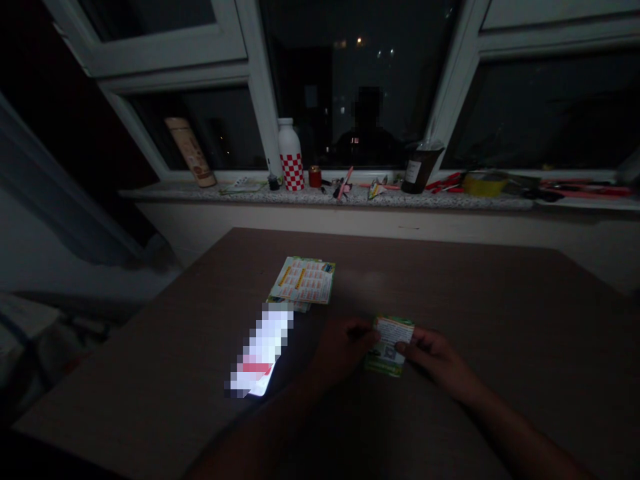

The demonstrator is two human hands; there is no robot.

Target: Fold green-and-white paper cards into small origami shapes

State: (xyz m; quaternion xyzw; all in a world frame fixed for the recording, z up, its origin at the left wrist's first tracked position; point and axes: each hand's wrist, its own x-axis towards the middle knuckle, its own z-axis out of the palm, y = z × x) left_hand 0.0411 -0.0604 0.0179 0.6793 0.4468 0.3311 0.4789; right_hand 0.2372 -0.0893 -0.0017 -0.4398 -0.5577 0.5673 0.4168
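Note:
A small green-and-white printed card is held above the brown table, with lines of text and a square code on its face. My left hand pinches its left edge between thumb and fingers. At the right edge, my right hand grips the same card, thumb on the front. Left of my hands lies a stack of printed cards with rows of reddish boxes. Just nearer than the stack is a lit phone, its screen blurred out.
Along the stone windowsill stand a tan bottle, a red-and-white checked bottle, a small red jar and a dark drink cup. Pens, a yellow tape roll and other small items lie there. A grey curtain hangs at left.

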